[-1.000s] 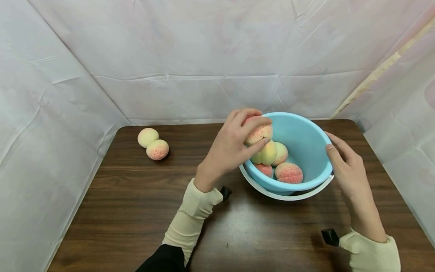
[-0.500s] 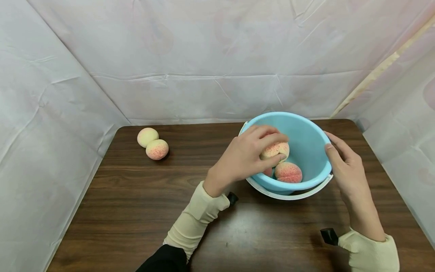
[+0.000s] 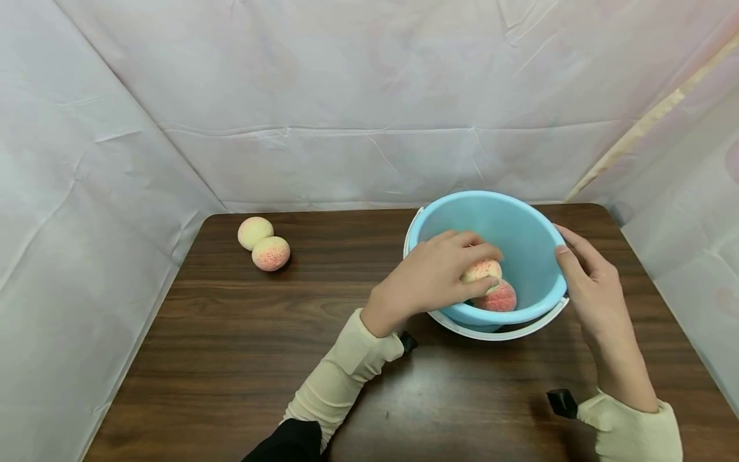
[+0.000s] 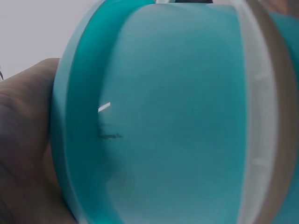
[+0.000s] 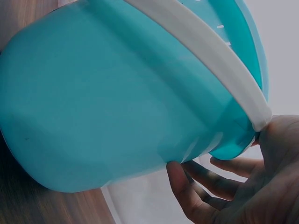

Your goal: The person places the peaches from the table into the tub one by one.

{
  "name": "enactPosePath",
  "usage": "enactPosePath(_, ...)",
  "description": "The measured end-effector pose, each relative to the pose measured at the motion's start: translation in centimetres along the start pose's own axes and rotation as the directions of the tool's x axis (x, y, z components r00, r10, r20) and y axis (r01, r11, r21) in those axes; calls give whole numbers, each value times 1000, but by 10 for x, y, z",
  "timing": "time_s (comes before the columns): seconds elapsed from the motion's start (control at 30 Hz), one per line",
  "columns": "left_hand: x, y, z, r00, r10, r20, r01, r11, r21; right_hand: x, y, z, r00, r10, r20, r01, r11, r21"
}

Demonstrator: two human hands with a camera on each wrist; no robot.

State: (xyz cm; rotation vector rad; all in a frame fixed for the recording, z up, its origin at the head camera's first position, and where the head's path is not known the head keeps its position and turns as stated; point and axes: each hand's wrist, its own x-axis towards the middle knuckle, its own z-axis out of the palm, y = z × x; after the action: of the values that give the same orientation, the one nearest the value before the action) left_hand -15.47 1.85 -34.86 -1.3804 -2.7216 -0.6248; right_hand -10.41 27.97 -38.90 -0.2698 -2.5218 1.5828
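A light blue bucket [image 3: 528, 256] stands at the right of the table, its white handle [image 3: 496, 335] lying down round the front. My left hand [image 3: 435, 273] reaches over the left rim into the bucket and holds a pale, red-speckled peach [image 3: 480, 271] between thumb and fingers. Just under it lies a redder peach [image 3: 498, 298]; the hand hides the other peaches inside. At the right rim, my right hand [image 3: 594, 289] grips the bucket, thumb on the rim and fingers along the outside, as the right wrist view shows. In the left wrist view the bucket wall [image 4: 173, 112] hides the fingers.
Two more peaches, a pale one [image 3: 255, 233] and a speckled one [image 3: 271, 254], touch each other at the table's back left. The dark wooden table [image 3: 231, 359] ends at white sheeting [image 3: 346, 167] behind and at both sides.
The left hand has carried its peach from above the left rim rightward and down into the bucket, over the other peaches. The right hand has stayed at the rim.
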Motion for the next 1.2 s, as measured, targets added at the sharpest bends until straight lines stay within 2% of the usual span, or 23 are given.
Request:
enactPosePath(0.2, 8, 1, -6, 993, 19, 117, -26, 998, 55, 0, 0, 0, 1000, -6, 0, 6, 1000, -16)
enactPosePath(0.33, 14, 4, -8, 975, 1, 221, -13, 998, 54, 0, 0, 1, 1000, -10, -1, 10, 1000, -21)
enactPosePath(0.5, 23, 6, -7, 933, 25, 359, -40, 999, 34, 1, 0, 1, 1000, -14, 3, 14, 1000, 7)
enactPosePath(0.63, 28, 6, -8, 892, 44, 449, -46, 999, -6, 1, 1, 1, 1000, -13, 6, 13, 1000, 15)
enactPosePath(0.83, 34, 6, -9, 827, 49, 560, 9, 995, -100, 0, 1, 0, 1000, -7, 6, 7, 1000, 0)
enactPosePath(0.93, 36, 5, -8, 804, 54, 593, 29, 991, -130, 0, 1, 0, 1000, -6, 6, 6, 1000, -13)
enactPosePath(1.1, 36, 4, -8, 804, 49, 592, 38, 990, -133, 0, 1, 1, 1000, -3, 0, 3, 1000, -17)
enactPosePath(1.2, 35, 4, -9, 815, 50, 578, 43, 988, -146, 0, 0, 1, 1000, -1, -1, 1, 1000, -12)
